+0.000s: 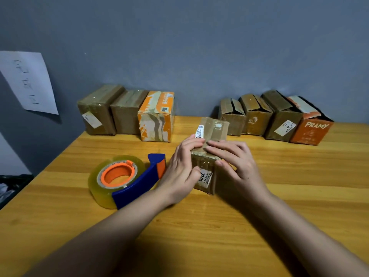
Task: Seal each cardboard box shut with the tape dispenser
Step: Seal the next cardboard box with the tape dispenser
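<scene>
A sheet of paper (30,82) with handwriting hangs on the wall at far left. Three boxes (127,114) stand in a row at the far left of the tabletop (299,186), against the wall, their tops closed and glossy with tape. The tape dispenser (125,179) lies on its side at near left, blue frame with an orange hub and a clear roll, just beside my left wrist.

At centre, the box (209,154) in hand rests on the tabletop. My left hand (183,166) holds its left side, fingers laid over the top, thumb on the near face. My right hand (235,162) holds its right side likewise, fingers flat across the top and thumb on the near edge. The fingers of both hands nearly meet on the top.

At far right, four boxes (273,116) stand in a row with flaps open; the rightmost is orange, marked PRAMY.
</scene>
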